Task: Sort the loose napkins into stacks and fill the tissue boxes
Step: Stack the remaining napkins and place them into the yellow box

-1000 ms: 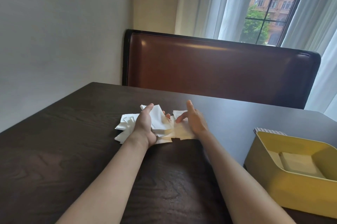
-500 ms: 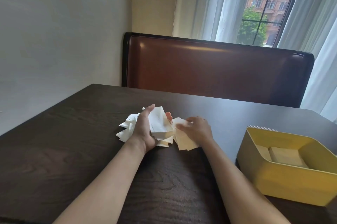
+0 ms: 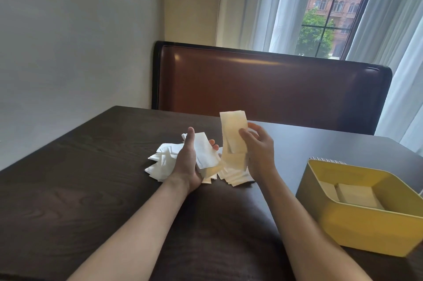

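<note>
A loose heap of white napkins (image 3: 163,160) lies in the middle of the dark table (image 3: 91,189). My left hand (image 3: 188,161) grips a stack of white napkins (image 3: 206,155) just above that heap. My right hand (image 3: 258,150) pinches a cream napkin (image 3: 233,129) that hangs unfolded and upright above a fanned cream pile (image 3: 235,176). A yellow tissue box (image 3: 357,225) stands open at the right, with cream napkins (image 3: 357,196) lying inside it.
A brown leather bench back (image 3: 270,84) runs along the far edge of the table. A striped object (image 3: 327,160) peeks out behind the yellow box. The wall is at the left; curtains and a window are behind.
My right hand has lifted from the cream pile, raising one cream napkin upright. My left hand keeps its hold on the white stack.
</note>
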`<action>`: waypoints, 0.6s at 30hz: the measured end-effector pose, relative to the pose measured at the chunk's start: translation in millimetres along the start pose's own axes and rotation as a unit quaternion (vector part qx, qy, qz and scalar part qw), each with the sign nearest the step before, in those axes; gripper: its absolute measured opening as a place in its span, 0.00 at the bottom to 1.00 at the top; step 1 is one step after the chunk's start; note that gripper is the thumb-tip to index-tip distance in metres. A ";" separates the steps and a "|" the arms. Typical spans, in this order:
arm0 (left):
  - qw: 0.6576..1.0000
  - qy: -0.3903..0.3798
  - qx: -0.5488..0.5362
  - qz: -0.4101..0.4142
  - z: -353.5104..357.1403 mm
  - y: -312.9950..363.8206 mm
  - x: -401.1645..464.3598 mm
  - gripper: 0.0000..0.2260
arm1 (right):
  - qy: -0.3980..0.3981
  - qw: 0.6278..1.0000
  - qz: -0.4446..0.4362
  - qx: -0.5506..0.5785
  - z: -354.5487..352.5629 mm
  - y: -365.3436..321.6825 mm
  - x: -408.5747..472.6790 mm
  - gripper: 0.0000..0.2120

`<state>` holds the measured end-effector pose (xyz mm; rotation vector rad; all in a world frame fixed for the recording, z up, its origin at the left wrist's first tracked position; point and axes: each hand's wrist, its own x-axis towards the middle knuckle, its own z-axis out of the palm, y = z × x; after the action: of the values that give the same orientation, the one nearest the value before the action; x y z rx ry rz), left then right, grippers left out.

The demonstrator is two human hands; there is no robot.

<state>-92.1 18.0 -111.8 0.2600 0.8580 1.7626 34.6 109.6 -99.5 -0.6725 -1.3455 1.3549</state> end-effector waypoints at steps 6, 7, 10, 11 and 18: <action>0.998 -0.025 0.059 0.023 -2.3 -0.6 0.4 0.40 | -0.041 0.996 0.050 0.061 14.1 -5.4 -12.8 0.15; 0.997 -0.014 0.068 0.026 -1.2 -0.6 -0.4 0.40 | -0.033 0.997 0.057 0.052 13.4 -3.7 -13.1 0.16; 0.998 -0.017 0.061 0.022 2.0 -3.0 -3.7 0.40 | -0.060 0.984 0.095 0.135 11.5 -5.4 -12.4 0.17; 0.998 -0.018 0.054 0.018 3.6 -3.6 -5.2 0.40 | -0.082 0.971 0.106 0.196 11.3 -7.4 -11.9 0.17; 0.990 -0.089 0.106 0.000 3.7 -9.9 -4.0 0.41 | -0.048 0.999 -0.006 -0.007 16.1 -5.3 -15.9 0.09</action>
<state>-81.2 17.3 -114.8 0.5488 0.9158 1.6216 25.8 88.5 -95.7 -0.6145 -1.4351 1.3841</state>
